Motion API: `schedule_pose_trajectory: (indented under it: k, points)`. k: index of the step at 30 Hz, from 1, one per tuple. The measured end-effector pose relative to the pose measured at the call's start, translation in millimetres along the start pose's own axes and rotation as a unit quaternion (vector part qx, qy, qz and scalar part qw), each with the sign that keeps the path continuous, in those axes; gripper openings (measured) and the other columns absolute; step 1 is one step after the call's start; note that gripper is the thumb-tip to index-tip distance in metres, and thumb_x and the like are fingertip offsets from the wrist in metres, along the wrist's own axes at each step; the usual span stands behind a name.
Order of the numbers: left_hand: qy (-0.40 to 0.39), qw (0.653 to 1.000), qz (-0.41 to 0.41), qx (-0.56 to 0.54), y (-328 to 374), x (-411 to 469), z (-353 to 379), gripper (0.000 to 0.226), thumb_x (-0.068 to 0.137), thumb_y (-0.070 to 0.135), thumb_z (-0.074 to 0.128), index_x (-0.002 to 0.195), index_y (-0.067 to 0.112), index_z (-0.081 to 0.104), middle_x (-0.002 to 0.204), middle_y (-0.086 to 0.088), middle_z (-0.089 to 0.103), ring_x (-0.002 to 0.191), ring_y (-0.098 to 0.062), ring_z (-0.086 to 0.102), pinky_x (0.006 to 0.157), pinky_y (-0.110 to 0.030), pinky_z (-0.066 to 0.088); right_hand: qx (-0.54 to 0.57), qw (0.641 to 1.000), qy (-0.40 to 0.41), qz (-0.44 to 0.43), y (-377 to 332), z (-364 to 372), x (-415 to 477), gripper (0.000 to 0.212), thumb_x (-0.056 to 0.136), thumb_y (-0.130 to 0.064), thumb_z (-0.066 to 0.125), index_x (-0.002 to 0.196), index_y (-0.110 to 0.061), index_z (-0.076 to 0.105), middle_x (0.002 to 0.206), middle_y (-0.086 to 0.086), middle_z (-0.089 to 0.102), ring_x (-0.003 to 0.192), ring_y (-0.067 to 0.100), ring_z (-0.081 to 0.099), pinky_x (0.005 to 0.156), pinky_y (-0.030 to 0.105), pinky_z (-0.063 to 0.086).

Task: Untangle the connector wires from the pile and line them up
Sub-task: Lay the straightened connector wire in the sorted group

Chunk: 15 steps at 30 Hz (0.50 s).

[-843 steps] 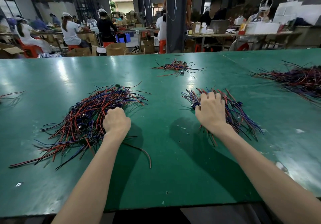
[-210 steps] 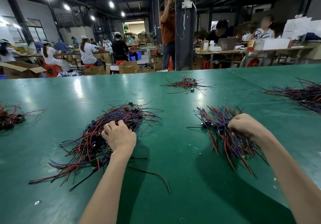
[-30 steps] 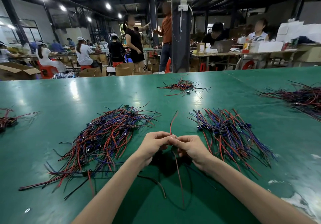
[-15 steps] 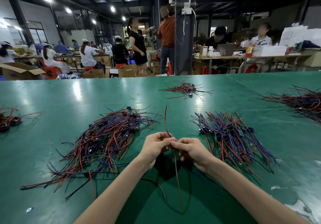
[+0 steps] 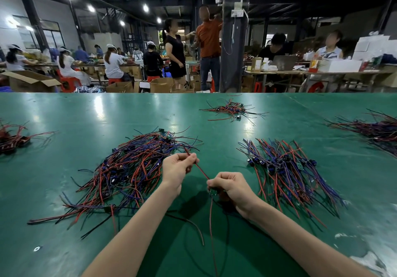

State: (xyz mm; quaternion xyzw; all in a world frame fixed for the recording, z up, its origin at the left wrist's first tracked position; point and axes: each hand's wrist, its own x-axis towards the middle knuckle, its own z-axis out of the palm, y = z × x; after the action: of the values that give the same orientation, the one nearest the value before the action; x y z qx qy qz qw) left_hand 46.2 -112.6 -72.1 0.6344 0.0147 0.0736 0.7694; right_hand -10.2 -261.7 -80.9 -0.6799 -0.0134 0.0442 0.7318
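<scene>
A tangled pile of red, blue and black connector wires [image 5: 131, 169] lies left of centre on the green table [image 5: 86, 113]. To the right lies a straighter bundle of wires [image 5: 285, 167], fanned out side by side. Between them I hold one connector wire [image 5: 202, 172] above the table. My left hand [image 5: 177, 169] pinches its red lead near the upper end. My right hand [image 5: 231, 187] grips its lower part at a small connector piece, and the leads hang down from there toward me.
A small wire heap [image 5: 232, 109] lies at the far middle of the table, another [image 5: 378, 130] at the right edge and one [image 5: 12, 139] at the left edge. A loose dark wire [image 5: 193, 225] curls near my forearms. People work at benches beyond the table.
My hands, held together at the wire half a second ago, have drawn apart: the left went up and left, the right down and right, and the red lead is now stretched between them.
</scene>
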Motion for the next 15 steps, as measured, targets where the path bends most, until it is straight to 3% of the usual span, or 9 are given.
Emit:
schedule_pose_trajectory:
  k: [8, 15]
  points:
    - [0.087, 0.995, -0.032, -0.029, 7, 19, -20, 0.009, 0.081, 0.008, 0.072, 0.074, 0.005, 0.068, 0.058, 0.001, 0.069, 0.048, -0.006, 0.048, 0.052, -0.020, 0.044, 0.002, 1.000, -0.021, 0.008, -2, 3, -7, 0.034, 0.081, 0.000, 0.066, 0.050, -0.011, 0.053, 0.040, -0.003, 0.042, 0.030, 0.005, 0.029, 0.034, 0.012, 0.021]
    - [0.050, 0.977, -0.152, -0.144, 9, 18, -22, 0.016, 0.083, 0.013, 0.070, 0.076, -0.001, 0.068, 0.054, -0.001, 0.062, 0.041, -0.006, 0.050, 0.048, -0.019, 0.047, -0.010, 0.999, -0.029, 0.007, -1, 1, -10, 0.030, 0.082, -0.005, 0.067, 0.054, -0.010, 0.056, 0.038, -0.004, 0.036, 0.031, 0.007, 0.023, 0.036, 0.012, 0.018]
